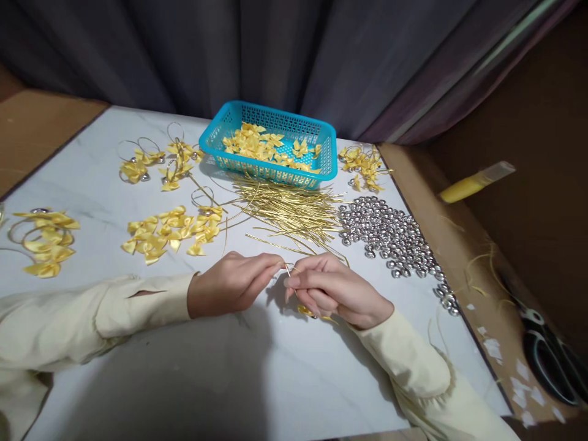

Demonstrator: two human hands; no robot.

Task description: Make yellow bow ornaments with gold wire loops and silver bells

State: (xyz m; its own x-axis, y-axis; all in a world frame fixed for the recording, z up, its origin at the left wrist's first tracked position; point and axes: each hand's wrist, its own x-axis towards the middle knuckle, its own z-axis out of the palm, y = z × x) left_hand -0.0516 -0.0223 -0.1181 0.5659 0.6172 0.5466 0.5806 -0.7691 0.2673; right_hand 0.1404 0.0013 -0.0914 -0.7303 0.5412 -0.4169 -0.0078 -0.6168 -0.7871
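My left hand (239, 278) and my right hand (340, 291) meet over the near middle of the white marbled board. Both are closed, fingertips pinching a thin gold wire tie (288, 269) whose ends cross between them. Under my right hand's fingers shows part of a yellow ribbon bow (305, 310); the rest of it is hidden. Just beyond the hands lies a heap of straight gold wire ties (294, 211). To the right of that heap spread many small shiny silver pieces, which look like bells (386, 236).
A blue plastic basket (271, 174) with yellow bows stands at the back. Loose bows (165, 231) and looped bow pieces (48, 245) lie at left, more pieces (362, 164) at back right. On the brown surface at right are black-handled scissors (549, 355), a yellow tube (478, 182) and paper scraps.
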